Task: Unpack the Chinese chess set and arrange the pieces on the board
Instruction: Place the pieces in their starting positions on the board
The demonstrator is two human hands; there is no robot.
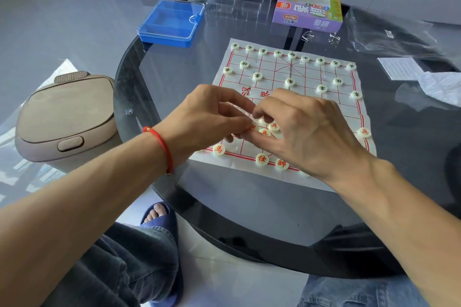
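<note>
**Chess pieces half set on the board**

I see the board [287,107] mid-table, dark pieces along its 12 o'clock side. My left hand [209,114] and right hand [304,129] pinch red pieces [274,126] near centre, fingers curled.

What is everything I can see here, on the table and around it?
White cloth chess board: one, red lines, table centre.
Black-lettered round pieces: about sixteen, cream, far half.
Red-lettered round pieces: several, cream, near half, some between the hands.
Blue plastic box: one, clear lid, far left.
Clear plastic tray: one, beside the box.
Purple cardboard box: one, far edge.
Round glass table: one, dark.
Beige lidded bin: one, floor, left.
Left hand: red wrist cord, fingers curled at pieces.
Right hand: over near pieces.
</note>
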